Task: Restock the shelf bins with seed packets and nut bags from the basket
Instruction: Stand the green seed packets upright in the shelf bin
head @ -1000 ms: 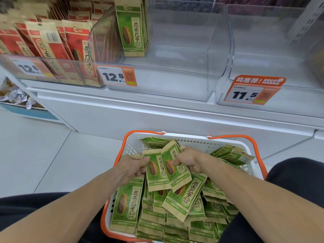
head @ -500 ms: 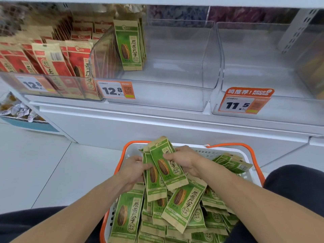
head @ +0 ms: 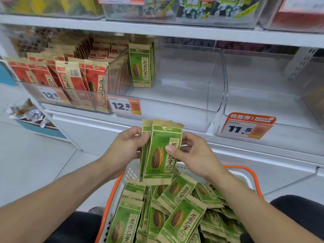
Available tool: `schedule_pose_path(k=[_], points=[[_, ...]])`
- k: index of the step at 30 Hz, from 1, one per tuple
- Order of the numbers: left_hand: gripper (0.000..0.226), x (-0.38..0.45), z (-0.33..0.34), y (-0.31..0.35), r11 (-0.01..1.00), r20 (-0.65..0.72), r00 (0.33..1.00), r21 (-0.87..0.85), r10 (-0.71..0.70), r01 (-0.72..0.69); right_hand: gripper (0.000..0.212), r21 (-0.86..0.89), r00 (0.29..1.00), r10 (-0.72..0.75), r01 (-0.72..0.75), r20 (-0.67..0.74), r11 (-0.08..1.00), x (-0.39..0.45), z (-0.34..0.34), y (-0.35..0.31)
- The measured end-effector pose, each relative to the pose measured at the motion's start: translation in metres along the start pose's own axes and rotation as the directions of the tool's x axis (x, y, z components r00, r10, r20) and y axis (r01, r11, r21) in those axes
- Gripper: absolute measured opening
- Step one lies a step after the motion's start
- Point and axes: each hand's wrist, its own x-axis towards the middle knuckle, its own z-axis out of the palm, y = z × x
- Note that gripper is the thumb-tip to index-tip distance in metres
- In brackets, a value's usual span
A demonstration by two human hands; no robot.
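Hands meet above the basket (head: 252,174), both on a small stack of green sunflower seed packets (head: 160,151) held upright, printed faces toward the camera. Left hand (head: 125,149) pinches the stack's left edge, thumb and fingers curled round it. Right hand (head: 191,151) holds the right edge, thumb pressed on the front packet and fingers behind. Top flaps sit slightly fanned, so the two-sided hold looks meant to square the packets into one block before shelving.

Stack hangs in the air between basket and shelf, touching neither, just below the 12.8 price tag (head: 125,106).

Target, by my reading, is the clear middle bin (head: 215,85) above that tag: a short upright row of matching green packets (head: 142,67) stands against its left wall, the rest of the bin floor bare. Upright carry matches how that row stands.

Left bin (head: 35,88) holds red seed packets (head: 70,78), packed full. Right bin (head: 228,102), tagged 11.5 (head: 245,128), shows no stock in its visible part.

Basket below holds many loose green packets (head: 177,218) lying at mixed angles; restocking is at an early stage.
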Motion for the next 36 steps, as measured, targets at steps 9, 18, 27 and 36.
schedule_pose_path(k=[9, 18, 27, 36], points=[[0.058, -0.001, -0.012, 0.038, 0.934, 0.371, 0.916, 0.247, 0.153, -0.256, 0.064, 0.132, 0.967, -0.223, 0.239, -0.123, 0.962, 0.003, 0.005, -0.008], [0.039, 0.004, -0.025, 0.043, 0.864, 0.227, 0.881, 0.204, 0.416, -0.46, 0.077, 0.005, 0.944, -0.323, 0.323, 0.066, 0.946, 0.006, 0.013, -0.043], [0.046, 0.022, -0.051, 0.066, 0.764, 0.114, 0.786, 0.183, 0.608, -0.618, 0.055, -0.427, 0.743, -0.666, 0.581, -0.07, 0.693, 0.033, 0.02, -0.097], [0.052, 0.064, -0.099, 0.06, 0.596, -0.072, 0.812, 0.718, 0.579, -0.361, 0.051, -0.693, 0.727, -0.686, 0.488, -0.013, 0.53, 0.127, 0.017, -0.134]])
